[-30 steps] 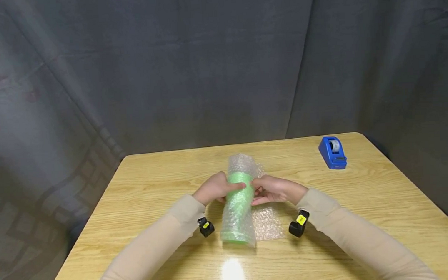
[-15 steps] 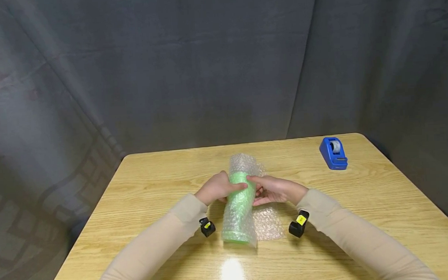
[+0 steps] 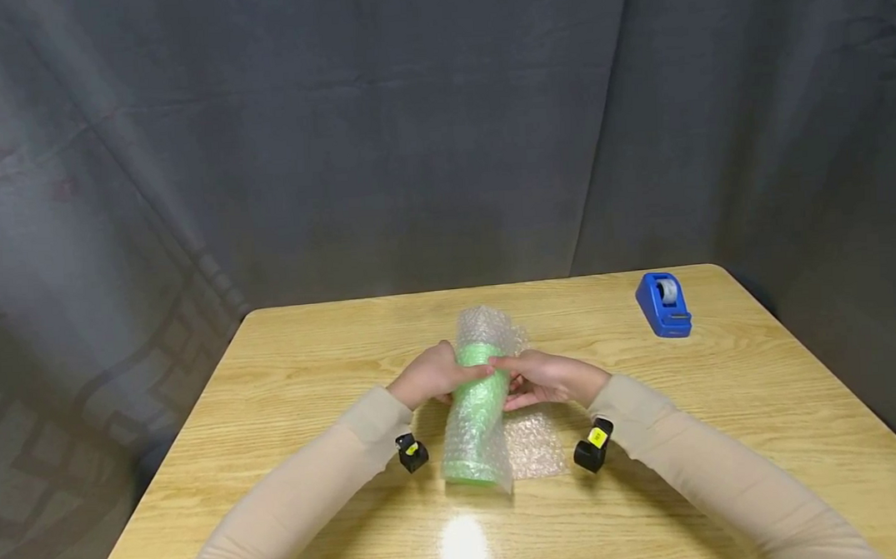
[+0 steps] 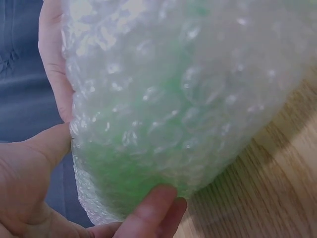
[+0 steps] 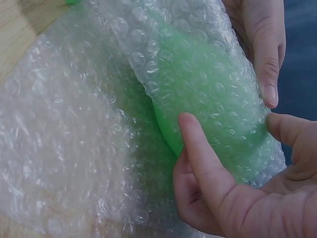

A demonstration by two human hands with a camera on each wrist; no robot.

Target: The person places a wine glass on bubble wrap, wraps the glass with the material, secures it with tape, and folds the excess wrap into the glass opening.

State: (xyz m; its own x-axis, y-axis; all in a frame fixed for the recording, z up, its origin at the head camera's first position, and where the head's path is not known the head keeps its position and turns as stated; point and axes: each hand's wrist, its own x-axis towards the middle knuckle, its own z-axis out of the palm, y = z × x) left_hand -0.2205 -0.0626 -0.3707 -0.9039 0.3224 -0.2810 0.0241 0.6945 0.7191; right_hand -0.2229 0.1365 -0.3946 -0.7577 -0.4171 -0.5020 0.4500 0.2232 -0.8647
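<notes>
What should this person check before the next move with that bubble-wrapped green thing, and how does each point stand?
1. Left hand holding the bubble wrap round the green object: ok.
2. Right hand holding the other side: ok, thumb and fingers on the wrap.
3. No wrap lying loose: not ok, a flap spreads to the right over the table.
4. Tape loaded: ok, a roll sits in the blue dispenser.
5. Dispenser within easy reach: cannot tell; it stands near the far right corner.
</notes>
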